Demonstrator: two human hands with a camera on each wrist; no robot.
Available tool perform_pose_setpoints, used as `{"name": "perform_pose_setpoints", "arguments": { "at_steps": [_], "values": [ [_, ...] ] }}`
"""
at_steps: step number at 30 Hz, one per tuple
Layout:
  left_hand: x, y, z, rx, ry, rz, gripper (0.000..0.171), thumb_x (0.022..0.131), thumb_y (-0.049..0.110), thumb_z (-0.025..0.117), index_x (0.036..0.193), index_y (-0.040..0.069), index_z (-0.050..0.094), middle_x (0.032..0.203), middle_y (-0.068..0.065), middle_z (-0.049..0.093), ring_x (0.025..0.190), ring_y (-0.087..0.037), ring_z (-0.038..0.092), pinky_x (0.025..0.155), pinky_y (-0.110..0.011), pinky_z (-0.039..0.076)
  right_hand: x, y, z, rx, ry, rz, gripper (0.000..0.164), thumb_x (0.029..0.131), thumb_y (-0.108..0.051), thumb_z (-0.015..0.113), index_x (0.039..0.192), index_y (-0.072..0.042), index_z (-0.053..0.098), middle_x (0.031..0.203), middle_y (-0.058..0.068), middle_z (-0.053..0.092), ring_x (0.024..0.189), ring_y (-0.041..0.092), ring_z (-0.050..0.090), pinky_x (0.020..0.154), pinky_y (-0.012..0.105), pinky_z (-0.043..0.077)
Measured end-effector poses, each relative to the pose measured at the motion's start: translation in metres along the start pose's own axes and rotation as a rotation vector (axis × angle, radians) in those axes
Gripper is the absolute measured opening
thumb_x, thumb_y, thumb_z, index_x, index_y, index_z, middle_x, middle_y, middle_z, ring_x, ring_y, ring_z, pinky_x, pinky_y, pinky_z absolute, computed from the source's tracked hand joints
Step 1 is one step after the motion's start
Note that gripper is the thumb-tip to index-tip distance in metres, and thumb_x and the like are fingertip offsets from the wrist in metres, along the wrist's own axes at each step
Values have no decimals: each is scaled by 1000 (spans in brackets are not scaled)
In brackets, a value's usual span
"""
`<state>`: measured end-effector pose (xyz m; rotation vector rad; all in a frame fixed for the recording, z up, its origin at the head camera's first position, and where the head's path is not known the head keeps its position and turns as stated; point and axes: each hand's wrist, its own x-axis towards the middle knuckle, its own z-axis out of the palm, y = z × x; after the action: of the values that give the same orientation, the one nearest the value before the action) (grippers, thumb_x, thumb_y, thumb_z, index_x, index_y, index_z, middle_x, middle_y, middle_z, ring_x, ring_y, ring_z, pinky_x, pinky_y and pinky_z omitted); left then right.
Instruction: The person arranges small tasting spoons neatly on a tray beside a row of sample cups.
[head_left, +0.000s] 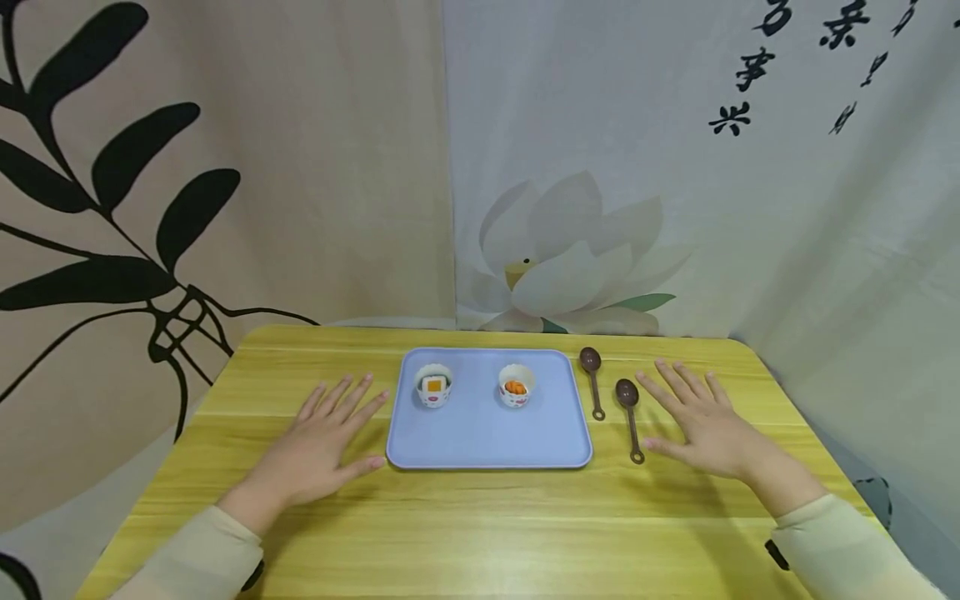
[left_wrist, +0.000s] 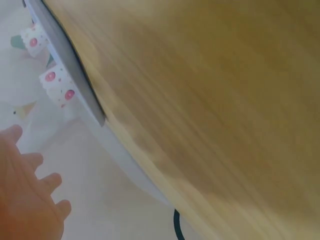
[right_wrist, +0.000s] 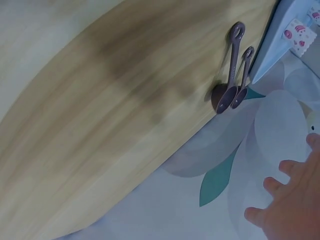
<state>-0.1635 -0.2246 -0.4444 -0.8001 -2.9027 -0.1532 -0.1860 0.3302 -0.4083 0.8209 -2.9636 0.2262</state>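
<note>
My left hand (head_left: 318,446) is spread with straight fingers over the table, its thumb tip close to the left edge of a light blue tray (head_left: 480,442). On the tray stand two small patterned cups: the left cup (head_left: 432,395) holds a white square piece with an orange centre (head_left: 433,385), the right cup (head_left: 517,397) holds orange pieces (head_left: 515,387). Two brown spoons lie right of the tray, a farther spoon (head_left: 592,371) and a nearer spoon (head_left: 630,412). My right hand (head_left: 708,429), fingers also spread and holding nothing, is beside the nearer spoon, thumb close to its handle.
The yellow wood-grain table (head_left: 480,533) has rounded far corners. Behind it hangs a pale curtain (head_left: 337,167) printed with dark leaves, a lotus flower and black characters. A grey-white surface (head_left: 847,458) lies beyond the table's right edge.
</note>
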Motion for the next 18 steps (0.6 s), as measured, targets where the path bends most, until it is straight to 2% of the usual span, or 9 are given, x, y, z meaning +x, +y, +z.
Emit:
{"name": "perform_pose_setpoints", "arguments": {
  "at_steps": [7, 13, 18],
  "values": [
    [2, 7, 4, -34, -12, -23, 83, 96, 64, 50, 162, 22, 21, 168, -8, 6, 153, -37, 5, 121, -53, -3, 7, -12, 2, 22, -26, 3, 87, 94, -57, 61, 162, -20, 20, 167, 15, 7, 150, 46, 8, 114, 70, 1],
    [5, 15, 4, -43, -24, -35, 83, 96, 63, 52, 162, 23, 20, 167, -7, 7, 153, -36, 4, 121, -56, -1, 12, -20, 9, 19, -29, -9, 92, 92, -58, 62, 161, -14, 21, 166, 18, 14, 150, 46, 11, 112, 72, 9],
    [9, 21, 4, -52, -22, -33, 83, 96, 63, 52, 161, 23, 21, 167, -7, 9, 152, -37, 6, 120, -58, 1, 17, -26, 16, 15, -33, -31, 94, 92, -60, 62, 161, -11, 22, 165, 20, 16, 149, 46, 12, 112, 71, 10]
  ]
}}
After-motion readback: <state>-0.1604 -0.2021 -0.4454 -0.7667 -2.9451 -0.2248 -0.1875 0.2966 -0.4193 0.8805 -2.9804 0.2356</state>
